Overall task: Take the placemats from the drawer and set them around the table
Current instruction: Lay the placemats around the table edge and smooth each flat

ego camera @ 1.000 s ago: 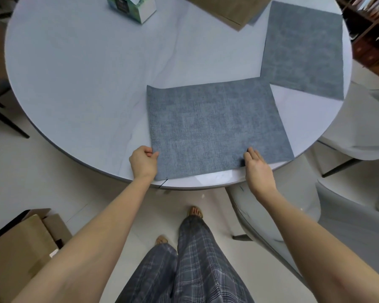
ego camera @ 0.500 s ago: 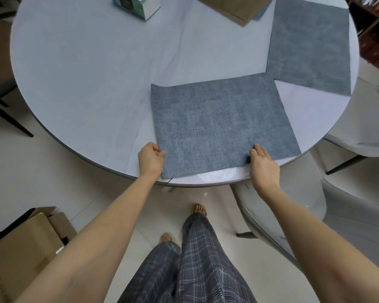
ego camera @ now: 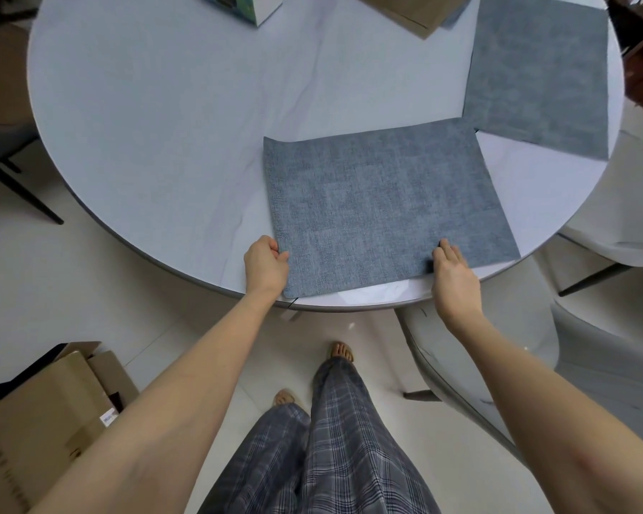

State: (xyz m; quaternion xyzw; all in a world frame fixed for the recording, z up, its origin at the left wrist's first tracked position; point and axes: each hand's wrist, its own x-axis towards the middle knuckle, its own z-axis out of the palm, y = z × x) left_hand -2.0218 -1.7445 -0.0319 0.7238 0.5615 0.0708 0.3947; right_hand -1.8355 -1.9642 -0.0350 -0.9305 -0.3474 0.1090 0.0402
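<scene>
A grey-blue placemat (ego camera: 383, 205) lies flat near the front edge of the round white table (ego camera: 171, 116). My left hand (ego camera: 265, 266) pinches its near left corner with curled fingers. My right hand (ego camera: 453, 274) rests with straight fingers on its near edge, right of centre. A second grey-blue placemat (ego camera: 539, 72) lies at the table's right side, its corner almost touching the first one. A brown mat (ego camera: 412, 9) with a grey one partly under it sits at the far edge.
A tissue box (ego camera: 244, 5) stands at the table's far side. A grey chair (ego camera: 535, 350) is tucked in at the front right, another chair (ego camera: 624, 224) further right. A cardboard box (ego camera: 41, 421) sits on the floor at the left. My legs stand below the table edge.
The near placemat has slid slightly away from the table's edge under both hands. The view has shifted a little; my hands keep their hold.
</scene>
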